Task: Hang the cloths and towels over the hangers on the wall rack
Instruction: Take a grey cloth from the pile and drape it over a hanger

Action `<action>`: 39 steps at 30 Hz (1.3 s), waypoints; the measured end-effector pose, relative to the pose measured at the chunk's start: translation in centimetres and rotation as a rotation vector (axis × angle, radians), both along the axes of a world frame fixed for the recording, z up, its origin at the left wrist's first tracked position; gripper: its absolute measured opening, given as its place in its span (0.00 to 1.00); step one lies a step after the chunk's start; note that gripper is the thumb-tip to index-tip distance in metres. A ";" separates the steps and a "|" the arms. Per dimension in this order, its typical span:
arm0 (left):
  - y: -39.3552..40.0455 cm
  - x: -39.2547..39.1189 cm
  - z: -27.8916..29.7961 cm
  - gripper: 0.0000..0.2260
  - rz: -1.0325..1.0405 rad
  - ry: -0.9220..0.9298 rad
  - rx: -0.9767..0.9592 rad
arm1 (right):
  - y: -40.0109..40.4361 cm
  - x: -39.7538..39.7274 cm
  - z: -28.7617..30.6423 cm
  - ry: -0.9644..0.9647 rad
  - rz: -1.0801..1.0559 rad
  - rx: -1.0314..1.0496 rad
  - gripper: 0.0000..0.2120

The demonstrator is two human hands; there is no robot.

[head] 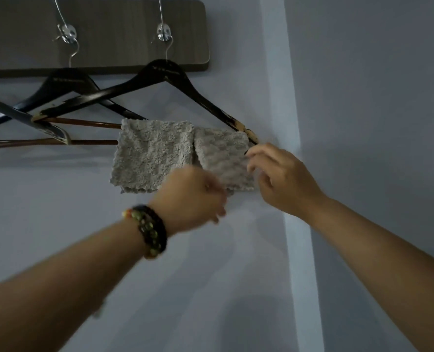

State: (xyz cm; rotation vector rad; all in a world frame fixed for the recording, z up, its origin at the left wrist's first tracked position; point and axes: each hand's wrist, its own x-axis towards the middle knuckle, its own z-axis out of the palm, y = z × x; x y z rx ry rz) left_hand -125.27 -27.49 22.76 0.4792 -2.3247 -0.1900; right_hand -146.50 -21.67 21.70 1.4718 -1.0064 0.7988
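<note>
Bare wall (363, 97) right of hanger (160, 80); left crowded.

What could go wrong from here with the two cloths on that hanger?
1. The right cloth sits at the bar's end beside the hanger's chipped tip; tugging with the right hand might slide it off.
2. All weight is right of the hook, so the hanger may tilt.
3. The blurred left hand could drag the left cloth.

Nubbly grey terry cloths (155, 153); glossy dark wooden hanger (160, 80), chipped finish; shiny metal hooks (163, 31); matt wood-grain rack board (109, 26)
</note>
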 end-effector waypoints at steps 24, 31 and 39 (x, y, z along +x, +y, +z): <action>-12.7 2.1 11.9 0.14 0.530 -0.168 -0.731 | -7.7 2.9 1.3 -0.467 0.189 0.128 0.05; -12.6 3.8 11.6 0.14 0.431 -0.109 -0.792 | -7.2 4.1 2.0 -0.354 0.229 0.033 0.09; -13.3 3.9 11.6 0.12 0.508 -0.032 -0.809 | -7.6 4.4 1.8 -0.052 -0.062 0.178 0.15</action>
